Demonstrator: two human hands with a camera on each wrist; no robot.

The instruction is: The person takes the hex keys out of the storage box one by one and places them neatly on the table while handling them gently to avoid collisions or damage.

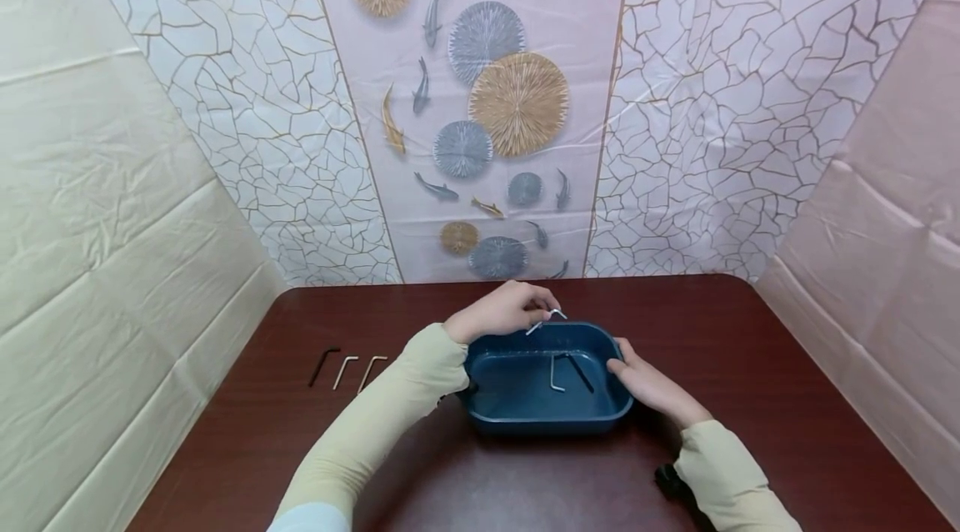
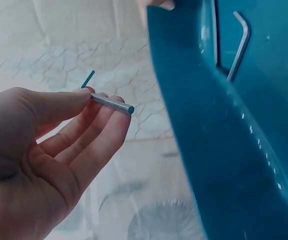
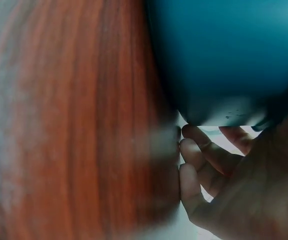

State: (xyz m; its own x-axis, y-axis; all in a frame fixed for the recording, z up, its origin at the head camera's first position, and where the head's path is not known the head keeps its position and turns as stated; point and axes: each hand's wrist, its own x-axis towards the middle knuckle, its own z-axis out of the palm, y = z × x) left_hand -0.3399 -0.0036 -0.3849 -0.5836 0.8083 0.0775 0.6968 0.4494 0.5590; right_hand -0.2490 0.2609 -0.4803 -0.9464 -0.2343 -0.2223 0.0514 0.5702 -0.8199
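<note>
My left hand [image 1: 504,312] is above the far left rim of a blue tray [image 1: 543,424], and its thumb and fingertips pinch a silver hex key [image 2: 111,102]. One end of that key points toward the tray in the left wrist view. At the tray's right end, my right hand [image 1: 651,380] grips the rim, thumb on top and fingers down the outside. Inside the tray lie a silver hex key [image 1: 552,375] and a black hex key [image 1: 581,375], close together.
Left of the tray, a black hex key [image 1: 322,367] and two silver hex keys, one nearer the black one [image 1: 343,373] and one farther right [image 1: 370,374], lie in a row on the dark red table [image 1: 247,449]. A patterned cloth [image 1: 480,207] hangs behind the table.
</note>
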